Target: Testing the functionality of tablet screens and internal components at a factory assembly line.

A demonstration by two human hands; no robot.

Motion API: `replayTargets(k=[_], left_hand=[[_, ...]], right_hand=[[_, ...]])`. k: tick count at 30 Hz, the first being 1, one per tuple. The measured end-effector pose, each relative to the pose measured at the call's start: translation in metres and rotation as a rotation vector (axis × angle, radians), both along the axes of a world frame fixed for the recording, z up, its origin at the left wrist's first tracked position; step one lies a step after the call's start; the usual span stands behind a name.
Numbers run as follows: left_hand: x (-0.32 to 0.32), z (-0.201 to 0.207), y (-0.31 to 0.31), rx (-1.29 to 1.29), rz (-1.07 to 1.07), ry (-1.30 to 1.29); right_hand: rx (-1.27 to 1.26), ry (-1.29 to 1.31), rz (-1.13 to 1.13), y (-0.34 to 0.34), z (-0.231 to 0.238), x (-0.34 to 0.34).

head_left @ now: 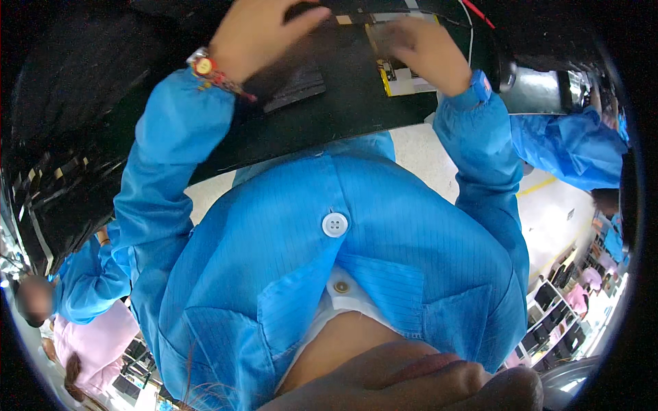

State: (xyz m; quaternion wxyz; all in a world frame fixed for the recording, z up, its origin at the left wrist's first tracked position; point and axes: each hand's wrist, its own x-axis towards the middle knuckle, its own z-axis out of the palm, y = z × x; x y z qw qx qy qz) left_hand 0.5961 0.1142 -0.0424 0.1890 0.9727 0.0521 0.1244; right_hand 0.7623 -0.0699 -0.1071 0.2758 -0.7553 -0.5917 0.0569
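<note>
My left hand (pixel 260 34) reaches over the dark work table (pixel 240 156), its thumb stretched out to the right and apart from the fingers. The upper edge of the picture cuts off part of those fingers. Nothing shows in its grasp. Nearby, below that hand, lies a flat dark panel (pixel 298 89). My right hand (pixel 435 55) is over a flat piece with yellow edges (pixel 386 85) and pale and dark parts, perhaps an electronic assembly. Motion smears its fingers, so I cannot tell whether they grip that piece.
A red cable (pixel 478 13) and a thin white cable (pixel 471 42) run past my right hand at the back. A shiny metallic object (pixel 541 89) stands farther right. Co-workers in blue (pixel 569 147) and pink (pixel 96 342) clothing are on both sides. Shelving (pixel 555 312) stands at lower right.
</note>
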Motion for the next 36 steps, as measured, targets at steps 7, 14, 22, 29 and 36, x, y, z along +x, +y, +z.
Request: replayTargets(k=[7, 14, 22, 29, 36], left_hand=[[-0.021, -0.048, 0.046, 0.401, 0.038, -0.094], [-0.023, -0.06, 0.05, 0.269, 0.167, 0.013], [-0.023, -0.05, 0.011, 0.276, 0.191, 0.104], [0.024, -0.001, -0.044, 0.028, -0.034, 0.038], [0.049, -0.04, -0.065, 0.233, -0.002, 0.019]], right_hand=[[-0.116, -0.072, 0.13, 0.041, 0.041, -0.007], [-0.187, 0.236, 0.186, 0.044, 0.037, 0.01], [-0.411, 0.835, 0.068, 0.025, 0.045, 0.033], [-0.336, 0.99, 0.161, 0.026, 0.036, 0.032], [-0.339, 0.994, 0.134, 0.024, 0.043, 0.025]])
